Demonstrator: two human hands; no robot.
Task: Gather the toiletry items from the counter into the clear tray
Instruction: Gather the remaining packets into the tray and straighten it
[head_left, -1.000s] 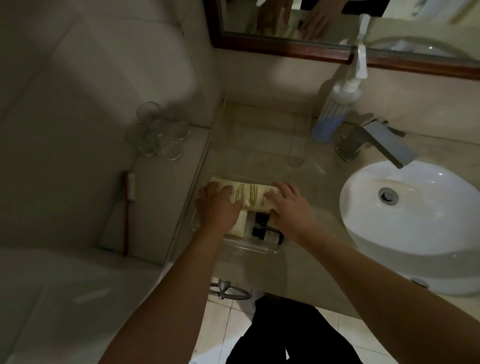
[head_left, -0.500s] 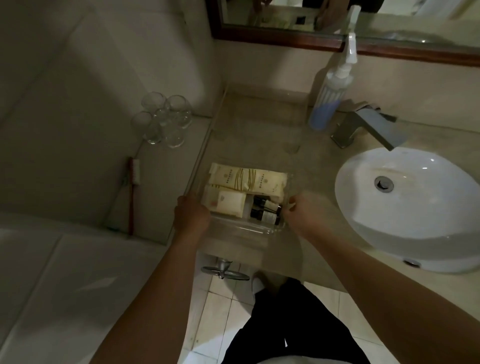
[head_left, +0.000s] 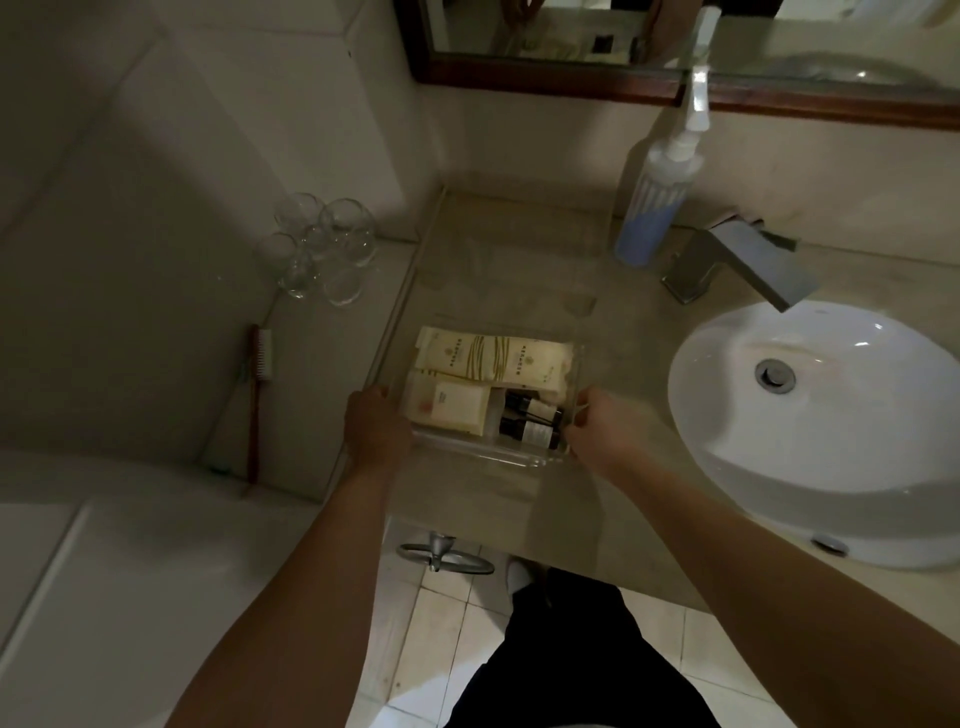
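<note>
A dim bathroom: a beige stone counter (head_left: 519, 249) runs under a wood-framed mirror (head_left: 545, 85), with a white oval sink (head_left: 831, 426) set into it. The clear tray (head_left: 483, 452) sits on the counter just left of the sink, near the front edge. Inside it lie cream sachets (head_left: 493, 356) along the side farthest from the person, a pale box (head_left: 452, 410) on the side away from the sink, and two small dark bottles (head_left: 530, 421) on the sink side.

The left hand (head_left: 376, 426) curls round the tray's wall farthest from the sink; the right hand (head_left: 605, 428) pinches the wall nearest the sink, fingers hooked over the rim. Both grip the tray.

Gathering looks nearly finished, and the step in hand seems to be shifting or squaring up the loaded tray. To do that well, both hands should move together and keep it level, since the bottles lie loose and could roll. Sliding it rather than lifting would suit thin clear walls, which may flex or slip.

Beyond the tray, a pump bottle (head_left: 654, 208) stands behind the sink's faucet (head_left: 737, 265). A toothbrush (head_left: 257, 384) and some glasses (head_left: 322, 249) sit on the ledge farther left of the sink than the tray.
</note>
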